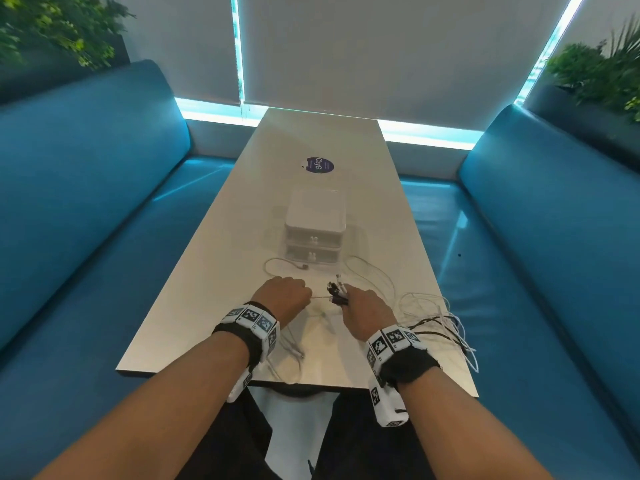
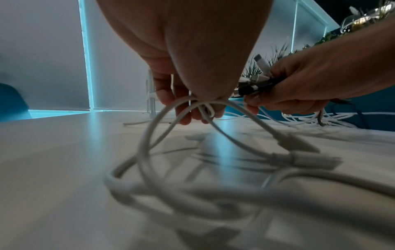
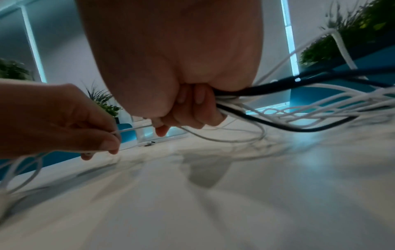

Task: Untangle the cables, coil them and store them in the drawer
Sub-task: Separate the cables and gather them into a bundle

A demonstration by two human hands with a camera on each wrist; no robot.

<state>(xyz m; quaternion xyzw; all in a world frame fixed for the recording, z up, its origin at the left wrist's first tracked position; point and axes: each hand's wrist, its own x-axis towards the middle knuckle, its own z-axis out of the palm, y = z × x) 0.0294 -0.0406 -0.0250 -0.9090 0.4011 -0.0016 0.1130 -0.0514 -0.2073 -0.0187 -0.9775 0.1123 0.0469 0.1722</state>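
Note:
My left hand (image 1: 285, 294) hovers low over the white table (image 1: 214, 271) and grips loops of a white cable (image 2: 162, 116). That cable's plugs (image 2: 299, 152) trail on the tabletop below the wrist. Close to its right, my right hand (image 1: 363, 306) grips a bunch of black and white cable ends (image 1: 336, 291) whose plugs stick out past the fingers. A short white strand (image 1: 320, 297) runs taut between the two hands. The bunch's cords (image 3: 299, 101) fan out to the right in a loose tangle (image 1: 436, 317). A small white two-drawer unit (image 1: 315, 233) stands beyond the hands, both drawers shut.
Another white cable (image 1: 277, 265) loops in front of the drawer unit, left of centre. A round dark sticker (image 1: 320, 165) lies farther up the table. Blue benches (image 1: 86, 202) flank both long sides. Some cords hang over the table's right edge (image 1: 464, 344).

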